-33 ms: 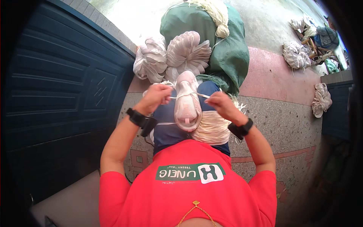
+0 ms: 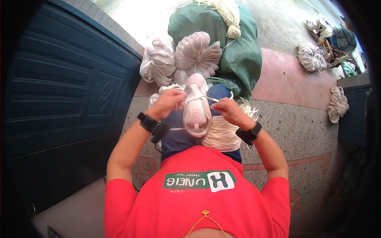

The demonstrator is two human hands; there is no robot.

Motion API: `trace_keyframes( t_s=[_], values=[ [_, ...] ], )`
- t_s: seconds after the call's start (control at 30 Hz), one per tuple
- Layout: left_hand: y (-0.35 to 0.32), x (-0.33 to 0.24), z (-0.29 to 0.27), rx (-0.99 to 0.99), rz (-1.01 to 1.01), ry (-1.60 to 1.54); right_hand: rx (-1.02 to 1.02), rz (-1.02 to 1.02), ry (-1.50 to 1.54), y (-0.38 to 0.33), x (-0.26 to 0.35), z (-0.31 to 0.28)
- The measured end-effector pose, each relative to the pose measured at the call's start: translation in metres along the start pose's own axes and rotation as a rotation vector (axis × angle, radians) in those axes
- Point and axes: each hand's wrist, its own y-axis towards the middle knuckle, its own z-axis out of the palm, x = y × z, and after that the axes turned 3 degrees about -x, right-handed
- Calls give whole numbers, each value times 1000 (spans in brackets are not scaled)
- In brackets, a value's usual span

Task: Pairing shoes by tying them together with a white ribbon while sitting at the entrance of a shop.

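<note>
Lettering (image 2: 186, 181) crosses the red short-sleeved shirt (image 2: 178, 212); pale-pink mesh shoe (image 2: 197, 113) sits between blue-trousered thighs (image 2: 172, 137); right hand (image 2: 231, 111) pinches its thin white lace (image 2: 211, 98); left hand (image 2: 171, 101) bunches fingers, grip unclear.

The shoe upper (image 2: 195, 119) lies between the left hand (image 2: 170, 102) and right hand (image 2: 231, 111). A lace bundle (image 2: 223, 135) rests on the right thigh (image 2: 217, 92). A sack (image 2: 243, 57) stands beyond.

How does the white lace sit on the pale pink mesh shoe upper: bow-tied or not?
Not bow-tied: the lace crosses the shoe upper as a thin strand, no loops visible. Whether knotted, I cannot tell.
</note>
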Motion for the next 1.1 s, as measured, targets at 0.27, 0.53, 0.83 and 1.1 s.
trace_keyframes(
  t_s=[0.27, 0.53, 0.83, 1.1],
  values=[
    [35, 33, 42, -4, -203, -169, 3, -14, -372, 39, -19, 44],
    [42, 41, 73, -80, -69, -237, -2, 14, -444, 56, -20, 49],
    [41, 38, 54, -149, 20, 76, 58, 92, -326, 69, -24, 47],
    [38, 45, 41, -230, 424, 703, 219, 9, -513, 55, -7, 41]
  ],
)
